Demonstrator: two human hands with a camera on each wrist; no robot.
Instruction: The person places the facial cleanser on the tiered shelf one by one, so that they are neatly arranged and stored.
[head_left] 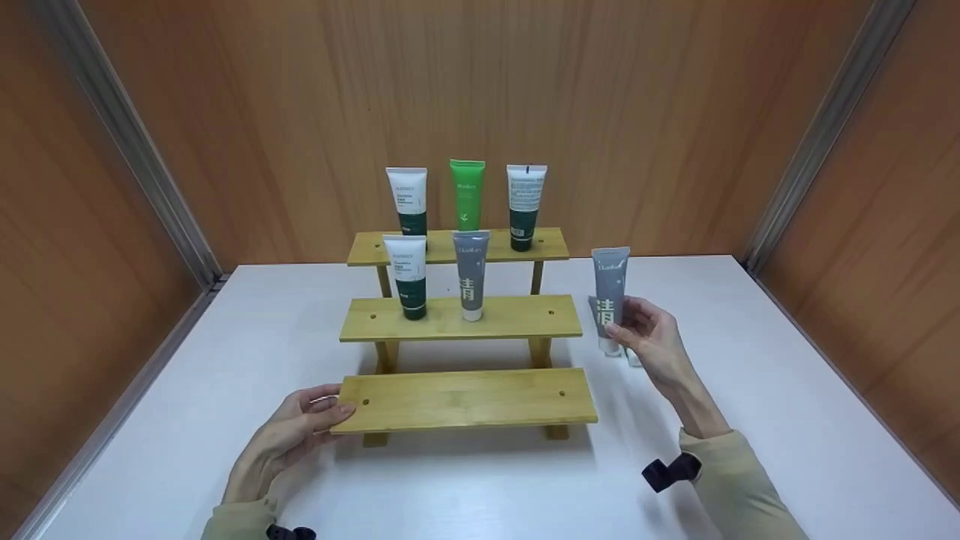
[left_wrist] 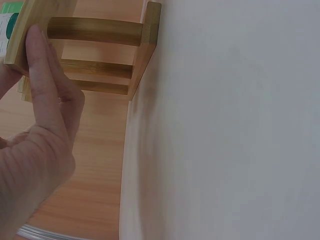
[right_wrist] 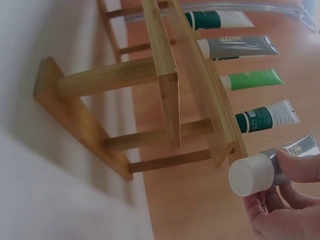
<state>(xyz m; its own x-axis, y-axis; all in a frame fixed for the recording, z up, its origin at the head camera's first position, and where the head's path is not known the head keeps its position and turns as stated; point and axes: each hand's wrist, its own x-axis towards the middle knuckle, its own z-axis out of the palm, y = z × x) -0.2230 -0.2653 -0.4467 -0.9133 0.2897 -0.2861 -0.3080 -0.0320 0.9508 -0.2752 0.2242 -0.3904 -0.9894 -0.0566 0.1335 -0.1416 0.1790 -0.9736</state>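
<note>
I log wood-grain walls (head_left: 465, 90) enclosing a white table (head_left: 465, 495). On it stands a three-tier wooden stand (head_left: 465, 401), taken here as the reference.

Through the cameras I find the two hands well apart. The left hand (head_left: 292, 431) grips the left end of the stand's lowest shelf—thumb above, fingers beneath. The right hand (head_left: 654, 341), right of the stand, pinches a grey tube (head_left: 610, 281), white cap down, clear of the table.

On the stand's top shelf I record, left to right, a white-and-green tube (head_left: 409, 199), a bright green tube (head_left: 468, 196) and a text-covered tube (head_left: 525, 199). Its middle shelf bears a second white-and-green tube (head_left: 409, 277), left, and a second grey tube (head_left: 471, 274), centre—all five upright, caps down. Right of the stand, a small pale item (head_left: 634, 360) is mostly hidden behind the right hand; I cannot identify it.
</note>
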